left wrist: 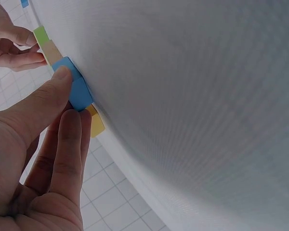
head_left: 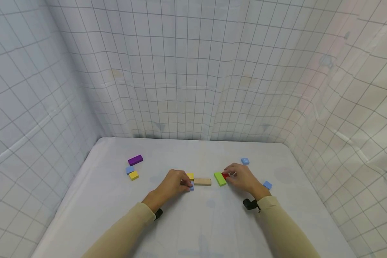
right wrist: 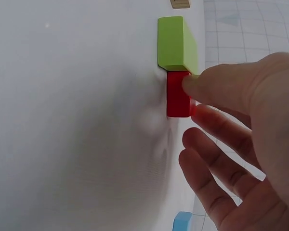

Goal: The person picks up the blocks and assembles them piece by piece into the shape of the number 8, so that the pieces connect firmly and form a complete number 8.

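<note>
My left hand pinches a small blue block between thumb and fingers, low at the table. Touching or close to this block are a yellow block behind it and the left end of a plain wooden block. With thumb and index finger, my right hand holds a red block against the side of a lime green block; its other fingers are spread loosely. A short gap separates the green block from the wooden one in the head view. My right fingers partly hide the red block.
On the left of the white table lie a purple block, a blue block and a yellow block. Two blue blocks lie right, one farther back, one by the right wrist. Grid-patterned curtains surround the table.
</note>
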### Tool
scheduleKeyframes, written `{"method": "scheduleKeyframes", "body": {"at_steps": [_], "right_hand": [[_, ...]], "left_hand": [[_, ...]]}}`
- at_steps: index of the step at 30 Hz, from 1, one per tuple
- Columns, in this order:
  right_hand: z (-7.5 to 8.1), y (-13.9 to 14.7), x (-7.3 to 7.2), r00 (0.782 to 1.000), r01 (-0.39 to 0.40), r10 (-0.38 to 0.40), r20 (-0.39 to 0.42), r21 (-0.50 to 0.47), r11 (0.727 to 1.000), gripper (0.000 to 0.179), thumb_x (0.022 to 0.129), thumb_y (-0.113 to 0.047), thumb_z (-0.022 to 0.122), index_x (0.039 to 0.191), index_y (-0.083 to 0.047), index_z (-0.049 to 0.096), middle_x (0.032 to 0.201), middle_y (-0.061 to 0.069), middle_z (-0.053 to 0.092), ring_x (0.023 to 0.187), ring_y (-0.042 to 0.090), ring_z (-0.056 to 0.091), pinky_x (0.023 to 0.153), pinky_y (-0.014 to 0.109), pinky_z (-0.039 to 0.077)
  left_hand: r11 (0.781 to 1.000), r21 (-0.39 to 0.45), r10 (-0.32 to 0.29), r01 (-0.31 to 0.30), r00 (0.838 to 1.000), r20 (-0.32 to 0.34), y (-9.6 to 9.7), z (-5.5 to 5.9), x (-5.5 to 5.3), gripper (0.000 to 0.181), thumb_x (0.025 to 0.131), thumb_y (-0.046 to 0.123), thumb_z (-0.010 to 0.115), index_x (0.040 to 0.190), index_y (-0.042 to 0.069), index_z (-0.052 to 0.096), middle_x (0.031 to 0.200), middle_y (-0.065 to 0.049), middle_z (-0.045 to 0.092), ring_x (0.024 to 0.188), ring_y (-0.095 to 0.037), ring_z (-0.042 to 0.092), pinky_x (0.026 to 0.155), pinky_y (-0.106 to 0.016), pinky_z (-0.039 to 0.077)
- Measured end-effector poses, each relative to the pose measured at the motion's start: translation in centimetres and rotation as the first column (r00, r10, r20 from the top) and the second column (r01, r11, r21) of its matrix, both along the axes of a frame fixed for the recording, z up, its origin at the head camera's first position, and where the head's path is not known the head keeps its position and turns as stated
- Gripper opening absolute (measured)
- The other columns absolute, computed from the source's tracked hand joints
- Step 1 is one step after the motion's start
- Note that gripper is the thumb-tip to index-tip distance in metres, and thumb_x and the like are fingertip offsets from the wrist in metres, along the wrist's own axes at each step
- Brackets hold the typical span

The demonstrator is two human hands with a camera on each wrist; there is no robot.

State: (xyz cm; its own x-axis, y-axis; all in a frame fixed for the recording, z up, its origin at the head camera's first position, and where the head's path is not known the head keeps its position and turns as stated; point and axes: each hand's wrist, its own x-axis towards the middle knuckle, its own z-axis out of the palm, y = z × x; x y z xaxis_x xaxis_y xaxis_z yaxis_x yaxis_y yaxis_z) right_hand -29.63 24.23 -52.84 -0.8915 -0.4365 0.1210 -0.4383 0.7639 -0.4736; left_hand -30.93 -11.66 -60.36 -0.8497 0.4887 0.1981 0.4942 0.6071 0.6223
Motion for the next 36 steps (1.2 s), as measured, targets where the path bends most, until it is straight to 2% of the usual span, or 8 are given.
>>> {"method": "scheduleKeyframes", "body": {"at_steps": [1,5,11,16,22,27,32,36], "right_hand": [[0.0,0.0,0.0,1.0,-0.002,0.002,-0.006,-0.002,1.0,0.021,0.105,-0.006,0.085,0.126,-0.007,0.089,0.134,0.01,0.084,0.117,0.027,0.078,0.102,0.047,0.071],[0.0,-0.3,0.3,1.0,-0.005,0.004,-0.022,-0.008,1.0,0.021,0.107,-0.012,0.085,0.127,-0.009,0.089,0.137,0.01,0.083,0.123,0.031,0.077,0.106,0.052,0.069],[-0.3,-0.8,0.5,0.999,-0.035,0.036,-0.022,0.052,0.998,0.027,0.108,-0.027,0.086,0.132,-0.015,0.089,0.143,0.007,0.08,0.134,0.032,0.07,0.115,0.057,0.062],[-0.5,-0.9,0.6,0.995,-0.087,0.091,-0.047,0.071,0.994,0.018,0.104,-0.027,0.091,0.118,-0.015,0.093,0.142,0.003,0.082,0.129,0.025,0.069,0.108,0.05,0.064],[-0.5,-0.6,0.8,0.989,-0.138,0.14,-0.053,0.055,0.989,0.008,0.1,-0.025,0.095,0.105,-0.019,0.094,0.135,-0.003,0.086,0.124,0.02,0.068,0.106,0.047,0.063],[0.0,0.2,1.1,0.981,-0.187,0.189,-0.037,0.05,0.981,0.012,0.097,-0.024,0.098,0.108,-0.021,0.095,0.13,-0.006,0.088,0.118,0.018,0.067,0.102,0.043,0.062],[0.1,1.4,1.1,0.981,-0.194,0.194,0.007,0.074,0.978,0.013,0.096,-0.029,0.098,0.109,-0.025,0.094,0.128,-0.011,0.088,0.117,0.014,0.066,0.102,0.04,0.057],[0.0,2.3,1.1,0.984,-0.181,0.18,0.013,0.071,0.981,0.01,0.097,-0.027,0.097,0.106,-0.027,0.095,0.124,-0.012,0.088,0.115,0.014,0.068,0.1,0.04,0.057]], "left_hand": [[1.0,-0.008,-0.003,0.002,1.0,-0.023,0.1,0.9,0.6,0.019,0.085,0.015,0.107,0.095,0.023,0.093,0.102,0.013,0.085,0.1,-0.001,0.077,0.096,-0.024,0.069],[1.0,0.011,-0.014,0.015,0.998,-0.058,0.2,1.6,1.3,0.017,0.085,0.013,0.106,0.095,0.018,0.093,0.102,0.005,0.086,0.1,-0.009,0.08,0.094,-0.028,0.07],[0.999,0.032,-0.018,0.02,0.999,-0.036,0.1,1.0,0.9,0.017,0.085,0.013,0.106,0.093,0.021,0.093,0.1,0.008,0.086,0.098,-0.008,0.08,0.091,-0.027,0.07],[0.999,0.042,-0.03,0.032,0.998,-0.053,0.2,1.3,1.0,0.016,0.086,0.011,0.105,0.094,0.019,0.093,0.1,0.007,0.085,0.096,-0.008,0.079,0.089,-0.026,0.071],[0.996,0.057,-0.066,0.073,0.992,-0.11,0.1,3.3,2.2,0.014,0.087,0.011,0.104,0.095,0.013,0.093,0.099,0.003,0.085,0.096,-0.011,0.079,0.091,-0.025,0.07],[0.998,0.039,-0.04,0.042,0.998,-0.046,0.5,5.6,3.5,0.015,0.086,0.002,0.102,0.094,0.01,0.092,0.098,0.0,0.085,0.095,-0.013,0.079,0.088,-0.029,0.072],[0.998,0.057,-0.035,0.038,0.998,-0.05,0.3,3.0,2.1,0.017,0.085,0.004,0.103,0.094,0.013,0.093,0.099,0.002,0.085,0.096,-0.011,0.079,0.088,-0.026,0.071],[0.998,0.055,-0.03,0.033,0.998,-0.048,0.3,3.6,2.5,0.017,0.085,0.001,0.103,0.094,0.011,0.093,0.099,-0.001,0.085,0.097,-0.015,0.08,0.09,-0.031,0.072]]}}
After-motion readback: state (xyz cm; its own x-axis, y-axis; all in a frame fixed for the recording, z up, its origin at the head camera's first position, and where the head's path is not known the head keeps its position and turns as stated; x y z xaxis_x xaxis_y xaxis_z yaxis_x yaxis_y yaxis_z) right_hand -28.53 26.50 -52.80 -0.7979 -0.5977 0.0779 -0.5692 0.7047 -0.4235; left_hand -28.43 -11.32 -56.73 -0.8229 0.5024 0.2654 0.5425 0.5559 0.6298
